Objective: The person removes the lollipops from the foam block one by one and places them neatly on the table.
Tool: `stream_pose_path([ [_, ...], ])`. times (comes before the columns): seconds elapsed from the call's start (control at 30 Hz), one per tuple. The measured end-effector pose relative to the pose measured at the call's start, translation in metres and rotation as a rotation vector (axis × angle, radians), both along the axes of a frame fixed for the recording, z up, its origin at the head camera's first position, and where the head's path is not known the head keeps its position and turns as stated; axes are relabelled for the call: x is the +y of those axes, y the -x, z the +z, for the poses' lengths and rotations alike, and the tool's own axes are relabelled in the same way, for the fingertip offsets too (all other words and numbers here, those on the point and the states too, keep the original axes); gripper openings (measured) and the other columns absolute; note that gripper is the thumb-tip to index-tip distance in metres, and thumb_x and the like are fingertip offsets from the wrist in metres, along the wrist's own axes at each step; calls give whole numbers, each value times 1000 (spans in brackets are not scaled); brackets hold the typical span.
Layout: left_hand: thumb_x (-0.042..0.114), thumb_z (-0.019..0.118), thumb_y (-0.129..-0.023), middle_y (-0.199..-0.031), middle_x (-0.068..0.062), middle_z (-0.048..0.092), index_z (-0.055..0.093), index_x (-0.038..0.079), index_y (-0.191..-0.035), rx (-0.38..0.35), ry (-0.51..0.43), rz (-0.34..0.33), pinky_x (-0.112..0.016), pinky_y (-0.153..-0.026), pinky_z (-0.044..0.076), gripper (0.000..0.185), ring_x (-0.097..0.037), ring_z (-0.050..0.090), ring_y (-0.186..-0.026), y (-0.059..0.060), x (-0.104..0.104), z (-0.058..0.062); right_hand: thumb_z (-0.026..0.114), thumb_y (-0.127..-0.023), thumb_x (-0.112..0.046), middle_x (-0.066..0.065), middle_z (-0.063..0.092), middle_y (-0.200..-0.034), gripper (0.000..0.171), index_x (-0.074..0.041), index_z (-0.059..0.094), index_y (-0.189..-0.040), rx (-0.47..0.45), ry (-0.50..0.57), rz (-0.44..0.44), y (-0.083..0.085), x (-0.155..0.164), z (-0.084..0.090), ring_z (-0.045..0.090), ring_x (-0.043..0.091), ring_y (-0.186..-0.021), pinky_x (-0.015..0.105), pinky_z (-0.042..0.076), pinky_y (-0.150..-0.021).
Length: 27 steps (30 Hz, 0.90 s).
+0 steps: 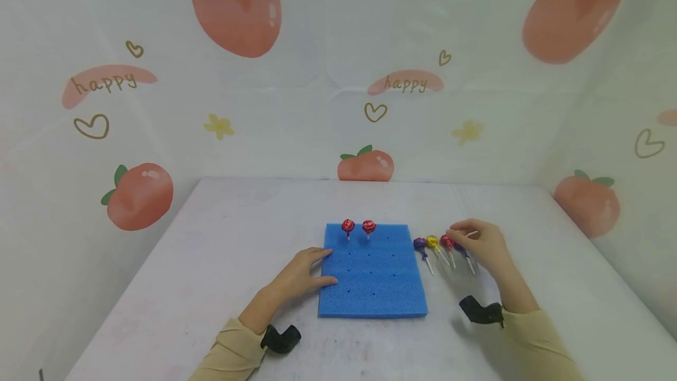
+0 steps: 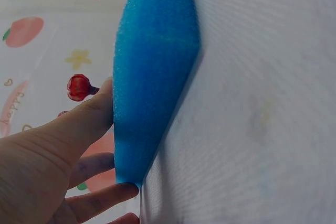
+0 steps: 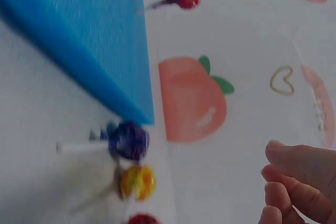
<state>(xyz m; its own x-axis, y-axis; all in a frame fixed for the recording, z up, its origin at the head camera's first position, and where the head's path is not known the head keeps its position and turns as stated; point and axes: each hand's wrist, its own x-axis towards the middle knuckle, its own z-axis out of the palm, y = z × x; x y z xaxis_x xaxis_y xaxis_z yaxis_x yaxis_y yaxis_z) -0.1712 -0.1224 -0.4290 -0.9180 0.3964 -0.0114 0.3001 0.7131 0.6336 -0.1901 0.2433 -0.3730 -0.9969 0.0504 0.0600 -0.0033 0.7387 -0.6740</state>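
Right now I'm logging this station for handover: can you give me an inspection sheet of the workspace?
Surface: white table, faint stains.
Job's things: blue foam board with two red lollipops standing in its far holes; four loose lollipops lying to its right.
Clutter: nothing seen.
Hands: left hand rests against the board's left edge; right hand pinches a lollipop stick.
Cables: nothing seen.
Surroundings: peach-print backdrop.

The word "happy" stands twice on the backdrop [image 1: 338,75], each time in thin script across a pink brushstroke: once at upper left [image 1: 104,83], once near centre [image 1: 405,83]. No other lettering is legible.
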Motion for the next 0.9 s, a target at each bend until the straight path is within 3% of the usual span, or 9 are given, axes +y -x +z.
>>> stream_pose_path([
  [0.3,33,70,-82,-138,-21,47,47,3,-136,0,-3,-3,-53,-108,35,66,-38,40,-131,-1,0,2,66,-87,-26,14,64,-91,29,0,67,-102,34,99,135,13,-41,-5,54,13,-73,20,46,-54],
  [0.47,34,70,-82,-138,-21,47,47,3,-136,-11,-3,1,-53,-108,34,66,-38,40,-132,-1,0,2,67,-86,-21,14,62,-85,29,2,67,-103,44,150,194,19,-60,-13,53,14,-70,20,45,-53],
  [0.9,34,70,-82,-139,-20,46,46,3,-137,-19,-13,1,-53,-109,34,67,-38,39,-132,1,-1,0,70,-84,-20,11,64,-81,29,0,68,-105,1,239,244,30,-100,-32,58,15,-74,22,46,-64],
])
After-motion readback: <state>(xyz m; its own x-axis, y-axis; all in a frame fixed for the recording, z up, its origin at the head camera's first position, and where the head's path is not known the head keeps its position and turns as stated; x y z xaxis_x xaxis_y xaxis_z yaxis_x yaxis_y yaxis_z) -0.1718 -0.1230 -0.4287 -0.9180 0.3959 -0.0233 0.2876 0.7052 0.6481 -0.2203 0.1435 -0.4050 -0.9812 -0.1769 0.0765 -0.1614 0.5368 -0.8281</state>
